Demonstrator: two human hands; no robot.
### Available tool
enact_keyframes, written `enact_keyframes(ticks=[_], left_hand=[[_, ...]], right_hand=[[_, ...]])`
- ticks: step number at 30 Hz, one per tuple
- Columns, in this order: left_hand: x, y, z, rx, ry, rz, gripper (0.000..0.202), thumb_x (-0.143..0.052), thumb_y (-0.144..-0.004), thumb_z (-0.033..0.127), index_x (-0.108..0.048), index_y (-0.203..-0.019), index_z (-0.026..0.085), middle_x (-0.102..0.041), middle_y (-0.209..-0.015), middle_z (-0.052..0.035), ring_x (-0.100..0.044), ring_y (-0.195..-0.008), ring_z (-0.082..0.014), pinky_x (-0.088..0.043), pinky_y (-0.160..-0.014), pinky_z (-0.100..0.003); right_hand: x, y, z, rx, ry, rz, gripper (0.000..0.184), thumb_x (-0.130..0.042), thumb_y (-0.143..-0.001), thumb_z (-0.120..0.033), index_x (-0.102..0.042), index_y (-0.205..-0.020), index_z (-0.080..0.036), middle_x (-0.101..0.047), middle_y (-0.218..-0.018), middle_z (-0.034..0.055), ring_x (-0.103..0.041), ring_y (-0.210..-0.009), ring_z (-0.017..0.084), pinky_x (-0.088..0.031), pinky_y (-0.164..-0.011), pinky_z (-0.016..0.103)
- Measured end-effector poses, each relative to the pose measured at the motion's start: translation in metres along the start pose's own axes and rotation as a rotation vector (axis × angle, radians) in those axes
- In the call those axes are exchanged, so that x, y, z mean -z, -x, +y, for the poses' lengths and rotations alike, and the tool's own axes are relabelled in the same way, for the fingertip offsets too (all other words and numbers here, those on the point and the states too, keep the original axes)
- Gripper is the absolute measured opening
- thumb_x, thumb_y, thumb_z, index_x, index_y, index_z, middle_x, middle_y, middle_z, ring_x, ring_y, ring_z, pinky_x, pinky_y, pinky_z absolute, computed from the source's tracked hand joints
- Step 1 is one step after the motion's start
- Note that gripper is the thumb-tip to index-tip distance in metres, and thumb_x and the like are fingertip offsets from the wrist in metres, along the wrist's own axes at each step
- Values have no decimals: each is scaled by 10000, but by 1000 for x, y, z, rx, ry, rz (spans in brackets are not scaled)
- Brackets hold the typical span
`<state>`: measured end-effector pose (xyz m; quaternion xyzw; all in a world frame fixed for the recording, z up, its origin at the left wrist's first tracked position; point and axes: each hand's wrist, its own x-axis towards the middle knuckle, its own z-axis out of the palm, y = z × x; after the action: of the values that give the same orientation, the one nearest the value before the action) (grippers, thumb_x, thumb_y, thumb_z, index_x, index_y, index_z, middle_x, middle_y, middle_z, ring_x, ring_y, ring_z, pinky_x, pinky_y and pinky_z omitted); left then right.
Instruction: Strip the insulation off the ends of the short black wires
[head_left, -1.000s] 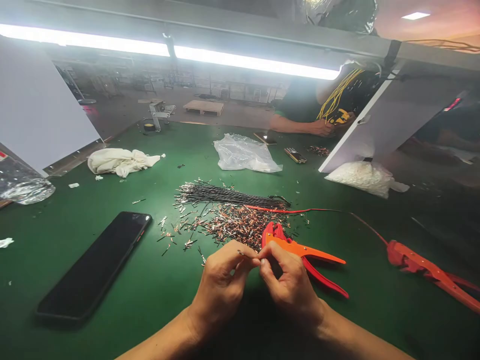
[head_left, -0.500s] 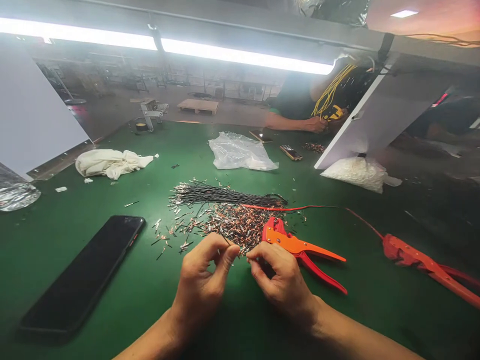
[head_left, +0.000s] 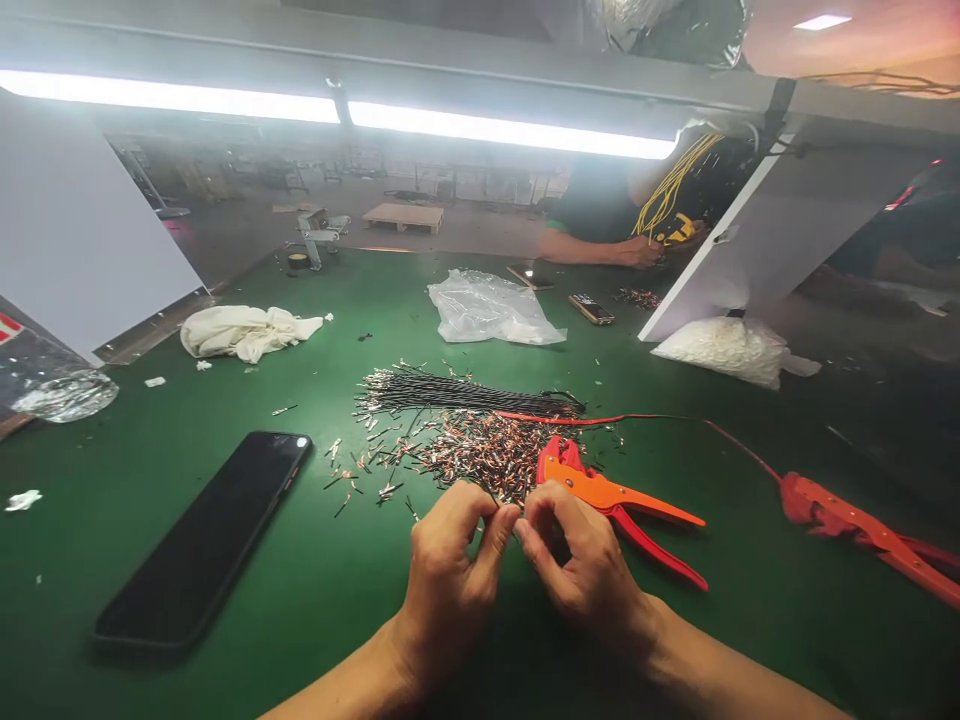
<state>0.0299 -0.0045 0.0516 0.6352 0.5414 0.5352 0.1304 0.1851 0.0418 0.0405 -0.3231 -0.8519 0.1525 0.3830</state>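
Note:
My left hand (head_left: 450,575) and my right hand (head_left: 581,570) meet fingertip to fingertip low in the middle, just above the green table (head_left: 315,590). Both are closed in a pinch on a small wire piece too tiny to make out clearly. Right beyond the fingertips lies a heap of short copper-tipped wire pieces (head_left: 480,455). Behind the heap is a bundle of thin black wires (head_left: 457,392). Orange and red wire strippers (head_left: 622,505) lie just right of my right hand.
A black phone (head_left: 206,540) lies at the left. A second red tool (head_left: 862,530) with a red wire (head_left: 660,418) sits at the right. Farther back are a white cloth (head_left: 244,330), plastic bags (head_left: 491,308), and another person's arm (head_left: 600,250) holding yellow wires.
My hands were pulled slightly apart half a second ago; now their fingertips are together again. The view shifted a little.

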Motion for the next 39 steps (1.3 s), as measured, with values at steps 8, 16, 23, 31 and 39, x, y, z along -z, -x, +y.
enact_keyframes(ticks=[8, 16, 23, 31, 39], left_hand=[[-1, 0, 0, -96, -37, -9, 218, -538, -914, 145, -518, -701, 188, -533, -626, 23, -492, -588, -99, -389, -559, -205], [-5, 2, -5, -64, -59, -24, 222, -535, -921, 165, -515, -701, 185, -490, -565, 45, -437, -501, -75, -345, -511, -192], [-7, 0, -7, -29, -55, -36, 216, -516, -930, 178, -507, -715, 190, -471, -515, 63, -404, -438, -58, -325, -466, -176], [-6, -1, -5, -11, -54, -36, 225, -510, -930, 195, -522, -706, 190, -488, -521, 51, -408, -450, -64, -337, -476, -174], [-7, -2, -6, -5, -40, -19, 232, -522, -924, 207, -519, -692, 188, -470, -515, 57, -387, -454, -64, -324, -483, -178]], right_hand=[[0, -1, -2, 100, 51, 29, 167, -492, -889, -107, -429, -782, -220, -492, -636, -25, -463, -552, 136, -361, -547, 264], [2, -3, -3, 125, 70, 37, 186, -502, -885, -100, -421, -766, -218, -491, -624, -27, -444, -554, 136, -344, -559, 268], [2, -3, -3, 168, 88, 19, 199, -497, -880, -76, -418, -761, -216, -483, -611, -28, -418, -540, 134, -320, -548, 276], [1, -2, -1, 170, 101, -2, 199, -498, -889, -93, -428, -752, -219, -484, -607, -28, -412, -536, 137, -318, -547, 283], [2, -5, -2, 174, 117, -10, 219, -503, -888, -89, -409, -740, -220, -452, -595, -35, -398, -526, 135, -305, -540, 282]])
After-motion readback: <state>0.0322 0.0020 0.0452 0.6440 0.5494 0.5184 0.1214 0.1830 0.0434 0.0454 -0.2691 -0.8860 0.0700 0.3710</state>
